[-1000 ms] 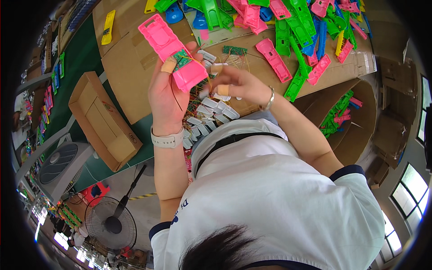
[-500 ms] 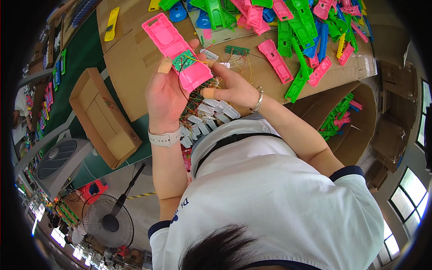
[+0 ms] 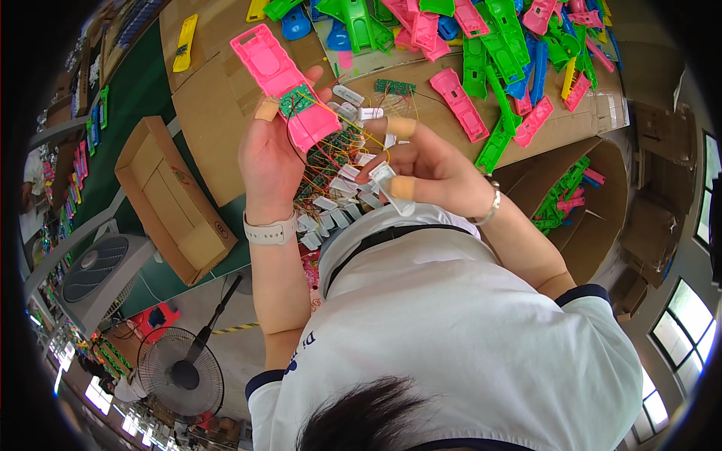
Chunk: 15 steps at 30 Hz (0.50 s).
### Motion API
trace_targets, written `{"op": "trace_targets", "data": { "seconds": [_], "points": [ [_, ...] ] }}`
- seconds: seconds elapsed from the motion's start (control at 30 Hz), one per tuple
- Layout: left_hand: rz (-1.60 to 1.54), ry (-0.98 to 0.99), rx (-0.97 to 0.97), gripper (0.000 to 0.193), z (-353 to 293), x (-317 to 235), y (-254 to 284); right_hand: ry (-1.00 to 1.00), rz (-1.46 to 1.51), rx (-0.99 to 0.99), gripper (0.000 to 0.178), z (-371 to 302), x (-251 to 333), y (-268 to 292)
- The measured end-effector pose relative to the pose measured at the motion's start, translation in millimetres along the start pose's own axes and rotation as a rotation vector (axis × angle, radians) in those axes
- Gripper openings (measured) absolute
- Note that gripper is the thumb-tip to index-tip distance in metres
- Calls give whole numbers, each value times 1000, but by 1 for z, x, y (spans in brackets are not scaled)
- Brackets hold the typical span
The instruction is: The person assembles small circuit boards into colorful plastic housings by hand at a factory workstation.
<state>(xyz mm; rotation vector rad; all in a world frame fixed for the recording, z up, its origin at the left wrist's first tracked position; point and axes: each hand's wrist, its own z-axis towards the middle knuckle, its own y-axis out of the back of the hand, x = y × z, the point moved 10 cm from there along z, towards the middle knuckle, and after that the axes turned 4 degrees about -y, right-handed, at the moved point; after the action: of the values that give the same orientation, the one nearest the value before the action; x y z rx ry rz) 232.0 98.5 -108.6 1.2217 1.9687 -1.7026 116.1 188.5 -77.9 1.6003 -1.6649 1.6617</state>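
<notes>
My left hand (image 3: 268, 167) is closed around a long pink plastic shell (image 3: 265, 60), its hollow side up. A small green circuit board (image 3: 295, 101) lies across the shell's lower half, beside my taped left thumb. Thin yellow and dark wires run from the board toward my right hand (image 3: 451, 173). Between taped fingers and thumb, that hand pinches a small white plastic piece (image 3: 391, 188). Under both hands lies a heap of wired circuit boards (image 3: 325, 167) and white plastic pieces (image 3: 331, 218). Another green board (image 3: 395, 87) rests on the cardboard beyond.
Pink, green, blue and yellow shells (image 3: 504, 45) pile up at the far right. One yellow shell (image 3: 185, 45) lies far left. An open cardboard box (image 3: 177, 203) stands at left, and a larger carton (image 3: 602, 218) holds more shells at right. A fan (image 3: 180, 372) stands lower left.
My right hand has moved away from the pink shell, right and toward me, and now shows a white plastic piece in its pinch. The shell has shifted slightly left in my left hand.
</notes>
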Motion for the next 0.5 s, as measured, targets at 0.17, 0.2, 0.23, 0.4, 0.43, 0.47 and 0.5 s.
{"op": "trace_targets", "data": {
  "seconds": [0.17,0.2,0.23,0.4,0.43,0.47,0.5],
  "points": [
    [120,4,53,41,-5,3,-10,76,127,192,53,-4,44,-19],
    [189,-7,66,41,-6,4,-12,134,125,151,52,0,56,-18],
    [190,-7,70,41,-8,5,-15,193,122,108,51,3,67,-17],
    [205,46,75,45,-14,15,-9,211,46,-219,30,28,88,12],
    [156,78,122,45,-16,19,-12,209,45,-216,30,32,86,17],
    [194,64,100,44,-18,19,-12,206,-18,-282,24,34,83,33],
    [193,61,104,44,-19,20,-14,203,-81,-347,20,34,82,43]
  ]
}}
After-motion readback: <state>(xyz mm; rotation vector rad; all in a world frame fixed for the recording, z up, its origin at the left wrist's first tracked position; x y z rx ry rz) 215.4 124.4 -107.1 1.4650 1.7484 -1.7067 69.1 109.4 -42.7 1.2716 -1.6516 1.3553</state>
